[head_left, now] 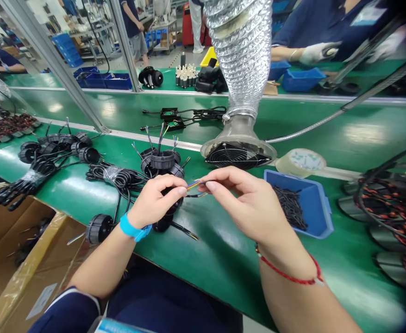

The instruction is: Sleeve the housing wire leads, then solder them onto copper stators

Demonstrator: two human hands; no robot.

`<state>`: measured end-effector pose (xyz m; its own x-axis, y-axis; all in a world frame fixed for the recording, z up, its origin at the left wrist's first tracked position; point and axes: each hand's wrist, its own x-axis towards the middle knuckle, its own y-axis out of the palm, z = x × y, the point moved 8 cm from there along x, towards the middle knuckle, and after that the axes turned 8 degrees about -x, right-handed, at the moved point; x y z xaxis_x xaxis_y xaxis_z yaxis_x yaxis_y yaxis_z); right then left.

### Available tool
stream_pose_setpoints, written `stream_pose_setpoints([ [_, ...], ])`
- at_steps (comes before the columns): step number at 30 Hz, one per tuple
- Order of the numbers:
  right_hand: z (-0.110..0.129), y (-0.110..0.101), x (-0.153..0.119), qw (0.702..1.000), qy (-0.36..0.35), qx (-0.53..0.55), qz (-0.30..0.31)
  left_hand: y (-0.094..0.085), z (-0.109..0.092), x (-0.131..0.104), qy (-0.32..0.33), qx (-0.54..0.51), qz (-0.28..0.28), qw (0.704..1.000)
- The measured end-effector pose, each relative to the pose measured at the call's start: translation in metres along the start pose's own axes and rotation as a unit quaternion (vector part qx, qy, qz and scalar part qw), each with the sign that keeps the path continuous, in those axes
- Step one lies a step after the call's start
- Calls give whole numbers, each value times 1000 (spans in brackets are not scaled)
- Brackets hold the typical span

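Between finger and thumb, my left hand [157, 199] pinches a bundle of thin coloured wires [193, 185], red, yellow and blue. My right hand [242, 196] is closed at the other end of these wires, its thumb and forefinger on a thin black sleeve [203, 182]. The fingertips of both hands are a short gap apart, above the green bench. Under and behind my left hand sit black round ribbed cable connectors [163, 159] with bare-ended wires sticking up. Another such connector [98, 229] lies near the bench's front edge. My left palm hides part of the group.
To the right, a blue bin [315, 203] holds short black tubes [289, 206]. A fan hood [239, 150] on a silver duct hangs ahead, beside a tape roll [302, 162]. Coiled cables [119, 178] lie left; a cardboard box [46, 259] stands below. A co-worker's gloved hand [319, 53] is opposite.
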<state>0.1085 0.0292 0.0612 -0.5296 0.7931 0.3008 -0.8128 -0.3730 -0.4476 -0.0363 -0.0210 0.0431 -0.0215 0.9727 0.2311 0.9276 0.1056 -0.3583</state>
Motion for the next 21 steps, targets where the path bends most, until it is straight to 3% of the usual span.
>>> stream_pose_setpoints([
  [4,-1,6,0,999,-3,-46,20,-2,1,-1,-10,-7,-20,1000],
  [10,-5,-6,-3,996,28,62,-53,-1,1,-2,-12,-4,-11,1000],
  [21,3,-4,-2,1000,8,-16,-25,-1,3,-3,-16,2,-12,1000],
])
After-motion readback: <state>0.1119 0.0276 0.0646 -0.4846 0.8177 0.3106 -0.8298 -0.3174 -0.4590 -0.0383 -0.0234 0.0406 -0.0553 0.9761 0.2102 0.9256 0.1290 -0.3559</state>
